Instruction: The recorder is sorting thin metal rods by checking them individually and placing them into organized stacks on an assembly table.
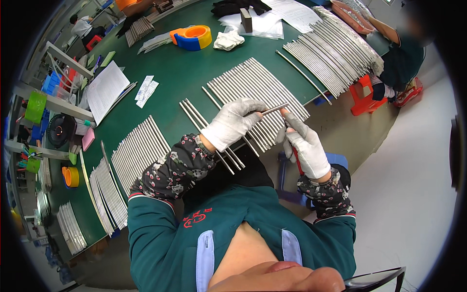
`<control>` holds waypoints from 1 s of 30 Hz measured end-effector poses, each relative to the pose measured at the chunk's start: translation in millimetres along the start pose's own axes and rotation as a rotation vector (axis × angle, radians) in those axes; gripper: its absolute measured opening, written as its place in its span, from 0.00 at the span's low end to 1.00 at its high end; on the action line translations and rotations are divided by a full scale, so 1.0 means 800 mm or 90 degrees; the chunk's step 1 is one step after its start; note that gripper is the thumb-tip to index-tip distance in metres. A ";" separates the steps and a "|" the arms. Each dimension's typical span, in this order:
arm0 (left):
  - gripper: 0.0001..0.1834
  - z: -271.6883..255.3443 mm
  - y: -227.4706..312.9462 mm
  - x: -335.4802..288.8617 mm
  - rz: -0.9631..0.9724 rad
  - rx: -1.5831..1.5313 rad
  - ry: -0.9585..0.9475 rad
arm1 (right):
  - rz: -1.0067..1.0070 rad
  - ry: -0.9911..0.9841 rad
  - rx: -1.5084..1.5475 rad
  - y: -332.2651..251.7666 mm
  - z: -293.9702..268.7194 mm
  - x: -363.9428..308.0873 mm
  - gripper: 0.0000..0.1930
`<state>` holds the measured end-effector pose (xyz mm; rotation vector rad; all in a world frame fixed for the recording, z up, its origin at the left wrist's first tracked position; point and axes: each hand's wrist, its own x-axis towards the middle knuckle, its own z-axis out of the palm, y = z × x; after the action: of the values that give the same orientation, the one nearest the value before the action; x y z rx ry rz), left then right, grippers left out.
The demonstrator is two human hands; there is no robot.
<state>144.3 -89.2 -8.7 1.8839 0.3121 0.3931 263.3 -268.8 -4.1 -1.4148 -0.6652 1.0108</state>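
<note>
My left hand, in a white glove, is closed around a thin metal rod whose end sticks out to the right. My right hand, also gloved, grips a slim red-handled tool; the fingers hide most of it, so its kind cannot be told. A bare fingertip of that hand is at the rod's end. Beneath both hands, a row of metal rods lies side by side on the green table. A few loose rods lie under my left wrist.
More rod rows lie at the left and far right. A tape dispenser, a white cloth and a metal block sit toward the back. Papers lie left. A co-worker sits at the far right beside a red stool.
</note>
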 end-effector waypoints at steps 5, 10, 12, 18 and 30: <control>0.12 0.000 -0.004 0.000 -0.050 -0.020 -0.002 | 0.014 -0.001 0.024 0.002 -0.002 0.004 0.25; 0.10 0.005 -0.005 -0.002 -0.002 0.004 0.022 | 0.028 -0.012 0.047 0.003 -0.008 0.003 0.24; 0.10 0.005 -0.005 -0.001 0.020 0.033 0.026 | 0.029 -0.008 0.053 0.002 -0.007 0.002 0.24; 0.09 0.010 -0.006 -0.003 0.045 0.064 0.049 | 0.027 -0.019 0.089 0.004 -0.010 0.003 0.24; 0.10 0.014 -0.002 -0.007 0.055 0.062 0.062 | 0.013 -0.026 0.089 0.013 -0.014 0.007 0.23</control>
<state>143.6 -100.8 -14.2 1.9822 0.3207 0.5365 274.0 -270.4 -16.2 -1.2846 -0.5983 1.0840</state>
